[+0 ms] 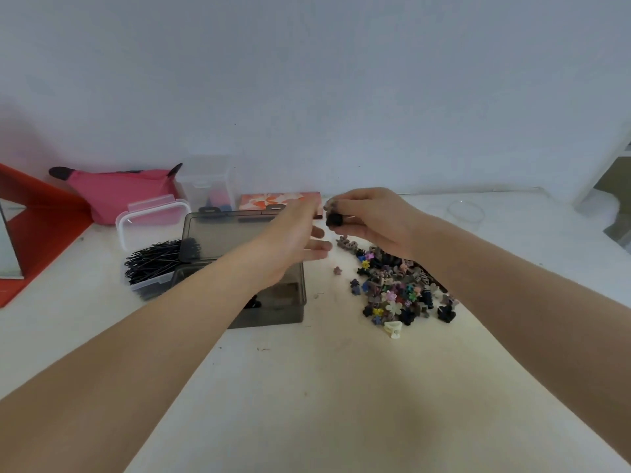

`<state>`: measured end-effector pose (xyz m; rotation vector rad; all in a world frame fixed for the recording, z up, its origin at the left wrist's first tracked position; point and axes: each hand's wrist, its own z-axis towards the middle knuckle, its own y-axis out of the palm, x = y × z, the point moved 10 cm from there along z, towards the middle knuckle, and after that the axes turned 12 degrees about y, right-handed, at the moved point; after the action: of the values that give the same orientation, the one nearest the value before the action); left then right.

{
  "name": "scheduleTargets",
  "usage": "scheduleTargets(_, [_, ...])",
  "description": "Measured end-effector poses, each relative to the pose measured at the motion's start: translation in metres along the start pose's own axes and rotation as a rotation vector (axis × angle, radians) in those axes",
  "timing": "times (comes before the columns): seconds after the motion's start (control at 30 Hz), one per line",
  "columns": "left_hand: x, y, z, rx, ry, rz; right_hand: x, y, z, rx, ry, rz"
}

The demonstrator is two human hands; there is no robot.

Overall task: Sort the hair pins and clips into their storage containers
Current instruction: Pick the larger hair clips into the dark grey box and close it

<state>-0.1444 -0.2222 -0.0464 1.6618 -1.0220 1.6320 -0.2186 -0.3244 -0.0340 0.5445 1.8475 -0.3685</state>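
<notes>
Far left there's a red folder (pixel 41 213) propped up and a pink pouch (pixel 116 189) against the wall. Next over, a clear tub (pixel 153 220) stuffed with black hair pins (pixel 153 261), lid flipped back. Right beside it sits the smoky grey box (pixel 273 302), lid open too, with a dark clip or two inside as far as I can make out.

The left hand (pixel 290 237) reaches out over that grey box, forearm stretched diagonally across the table (pixel 307 387), fingers loosely spread and slightly blurred, nothing in it that I can see.

The right hand (pixel 372 216) hovers just past it, raised off the table, wrist bent down, fingertips pinched around a small black clip (pixel 334 220), with what looks like another pale one tucked above it. That clip hangs between the two hands, near the left fingertips but not touching.

Below the right wrist is the big pile of mixed mini clips (pixel 396 288), and a lone brownish one (pixel 337 270) lies apart between pile and box.
</notes>
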Motion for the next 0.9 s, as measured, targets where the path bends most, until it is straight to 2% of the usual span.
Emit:
scheduleTargets(0.07, [-0.005, 0.023, 0.001, -0.043, -0.146, -0.425, -0.011, 0.012, -0.009, -0.049, -0.033, -0.040])
scheduleTargets(0.13, [-0.006, 0.033, 0.005, -0.015, -0.212, -0.764, -0.020, 0.012, -0.013, 0.010, -0.057, -0.137])
scheduleTargets(0.2, [-0.015, 0.033, 0.012, 0.076, -0.257, -0.860, -0.027, 0.000, -0.012, 0.097, -0.083, -0.193])
scheduleTargets(0.27, [-0.023, 0.028, 0.014, 0.136, -0.271, -0.756, -0.031, -0.021, -0.010, 0.221, -0.118, -0.234])
scheduleTargets(0.33, [-0.024, 0.024, 0.017, 0.127, -0.247, -0.552, -0.029, -0.047, -0.003, 0.395, -0.128, -0.481])
scheduleTargets(0.37, [-0.021, 0.022, 0.020, 0.108, -0.220, -0.452, -0.021, -0.049, 0.003, 0.410, -0.101, -0.695])
scheduleTargets(0.43, [-0.017, 0.022, 0.028, 0.070, -0.172, -0.302, 0.010, -0.041, 0.022, 0.297, 0.002, -1.105])
scheduleTargets(0.5, [-0.013, 0.022, 0.036, 0.048, -0.134, -0.183, 0.033, -0.033, 0.036, 0.239, 0.036, -1.338])
scheduleTargets(0.57, [-0.011, 0.022, 0.047, 0.031, -0.095, -0.010, 0.034, -0.030, 0.046, 0.293, -0.036, -1.454])
scheduleTargets(0.67, [-0.006, 0.021, 0.063, 0.029, -0.047, 0.282, 0.031, -0.035, 0.056, 0.374, -0.105, -1.441])
scheduleTargets(0.8, [-0.006, 0.029, 0.079, -0.061, -0.018, 0.660, 0.035, -0.041, 0.059, 0.354, -0.122, -1.289])
scheduleTargets(0.9, [-0.013, 0.038, 0.086, -0.181, -0.002, 0.906, 0.022, -0.071, 0.056, 0.384, -0.079, -0.916])
